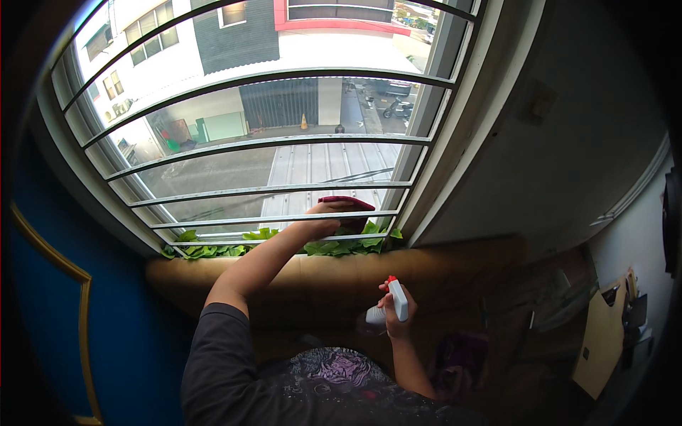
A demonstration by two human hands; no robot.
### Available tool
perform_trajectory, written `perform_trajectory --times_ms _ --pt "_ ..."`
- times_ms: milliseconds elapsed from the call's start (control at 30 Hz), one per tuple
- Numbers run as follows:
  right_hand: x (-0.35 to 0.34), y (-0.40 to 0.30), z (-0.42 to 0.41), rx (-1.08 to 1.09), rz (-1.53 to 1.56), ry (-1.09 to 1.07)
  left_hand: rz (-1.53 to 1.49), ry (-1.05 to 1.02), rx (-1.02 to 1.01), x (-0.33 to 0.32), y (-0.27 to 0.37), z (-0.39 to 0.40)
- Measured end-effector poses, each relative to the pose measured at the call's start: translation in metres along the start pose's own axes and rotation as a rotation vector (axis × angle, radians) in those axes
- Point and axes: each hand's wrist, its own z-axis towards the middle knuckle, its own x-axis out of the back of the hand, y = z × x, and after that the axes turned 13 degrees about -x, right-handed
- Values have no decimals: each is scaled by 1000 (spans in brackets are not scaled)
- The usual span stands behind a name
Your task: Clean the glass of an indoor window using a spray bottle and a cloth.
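My left hand reaches between the white horizontal bars of a window grille and holds a dark red cloth at the lower part of the window pane. Part of the cloth and hand is hidden behind a bar. My right hand is closer to my body, below the sill, gripping a spray bottle with a white head and red nozzle. Its lower body is dim and blurred. Green artificial-looking leaves line the bottom of the window, just under the cloth.
A tan padded backrest runs below the window. A blue wall with gold trim stands on the left. At the right are a white wall and a light brown panel or box. A purple item lies low beside my right arm.
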Motion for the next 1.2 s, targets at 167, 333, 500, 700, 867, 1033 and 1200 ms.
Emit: perform_trajectory --times_ms 167,333,500,700,867,1033,1200 --pt "-13 -10 3 25 14 -16 159 355 170 54 11 28" --pt "-25 -19 11 13 48 -83 173 662 608 60 30 -3" --pt "-27 -22 16 18 48 -104 145 563 736 44 43 -83" --pt "-36 -21 14 -12 26 -163 -125 791 1268 5 75 -211" --pt "-63 -18 12 -45 -36 -407 -787 1892 1533 8 143 -256" --pt "-118 -13 7 -49 -112 -619 -832 2594 1360 24 220 -302" --pt "-179 6 4 -49 -136 -761 -764 2605 1335 47 272 -347"
